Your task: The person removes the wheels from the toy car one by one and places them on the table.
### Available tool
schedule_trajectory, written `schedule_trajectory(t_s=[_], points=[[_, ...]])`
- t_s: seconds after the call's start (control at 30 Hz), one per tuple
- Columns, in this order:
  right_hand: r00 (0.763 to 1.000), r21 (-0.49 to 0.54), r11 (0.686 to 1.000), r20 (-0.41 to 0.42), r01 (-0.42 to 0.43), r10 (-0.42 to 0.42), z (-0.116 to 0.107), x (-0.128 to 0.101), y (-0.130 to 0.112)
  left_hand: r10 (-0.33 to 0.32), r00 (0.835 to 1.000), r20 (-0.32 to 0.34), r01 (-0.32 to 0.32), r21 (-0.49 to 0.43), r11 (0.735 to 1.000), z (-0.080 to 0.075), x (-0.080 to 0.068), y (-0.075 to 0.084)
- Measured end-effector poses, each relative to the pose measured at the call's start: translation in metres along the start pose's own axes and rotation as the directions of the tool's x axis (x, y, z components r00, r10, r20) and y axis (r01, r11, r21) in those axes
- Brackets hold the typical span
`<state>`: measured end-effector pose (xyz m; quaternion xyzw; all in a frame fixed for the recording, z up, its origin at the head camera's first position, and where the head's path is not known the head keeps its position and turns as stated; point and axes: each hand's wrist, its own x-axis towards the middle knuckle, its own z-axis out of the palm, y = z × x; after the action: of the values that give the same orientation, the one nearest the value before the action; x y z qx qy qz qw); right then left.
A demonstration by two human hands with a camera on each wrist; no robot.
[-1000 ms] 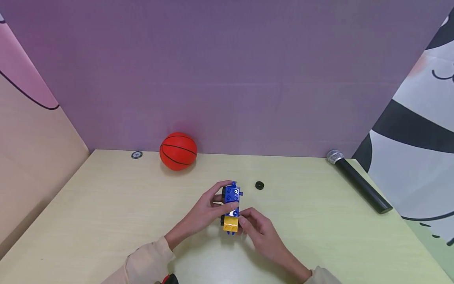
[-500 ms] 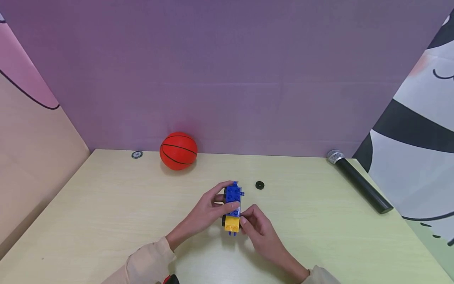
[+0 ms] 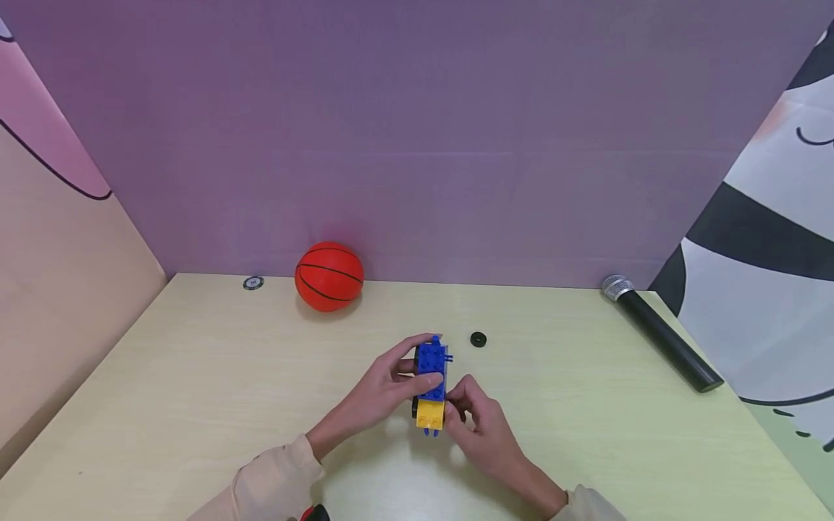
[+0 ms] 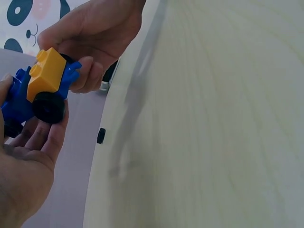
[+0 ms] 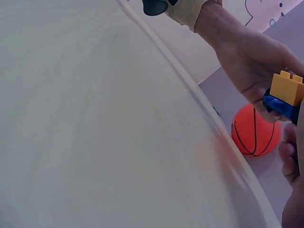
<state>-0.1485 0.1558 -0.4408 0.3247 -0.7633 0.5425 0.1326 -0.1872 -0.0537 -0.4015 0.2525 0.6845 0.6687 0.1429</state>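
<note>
Fingers (image 3: 426, 381) of left hand (image 3: 384, 391) curled round blue-and-yellow brick car (image 3: 431, 387), held just above table (image 3: 195, 376); right hand (image 3: 478, 423) pinching its yellow end. Seemingly mid-assembly, with loose black wheel (image 3: 478, 339) lying just beyond the car on its right; fitting it would call for freeing the right hand. Farther behind the car: basketball (image 3: 329, 276), microphone (image 3: 661, 333).

The small disc (image 3: 253, 283) by the wall is too small to identify.
</note>
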Motion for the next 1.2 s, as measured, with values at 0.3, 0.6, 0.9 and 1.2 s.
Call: schedule_trajectory(t_s=[0.3,0.6,0.9,1.2], points=[[0.996,0.04,0.996,0.038,-0.085,0.084,-0.001,-0.002,-0.005,0.011,0.999,-0.034,-0.011,-0.009,1.0,-0.005,0.001,0.003],[1.0,0.079,0.997,0.02,-0.024,0.023,0.001,-0.003,-0.003,0.029,0.999,-0.016,-0.03,-0.034,0.999,-0.005,0.001,0.004],[0.981,-0.058,0.981,-0.045,0.187,-0.19,0.003,0.001,0.006,0.065,0.998,-0.007,-0.065,-0.021,0.998,-0.001,0.0,0.002],[0.972,-0.112,0.968,-0.044,0.223,-0.229,0.002,0.005,0.006,0.075,0.997,0.0,-0.075,-0.024,0.997,-0.001,0.001,0.002]])
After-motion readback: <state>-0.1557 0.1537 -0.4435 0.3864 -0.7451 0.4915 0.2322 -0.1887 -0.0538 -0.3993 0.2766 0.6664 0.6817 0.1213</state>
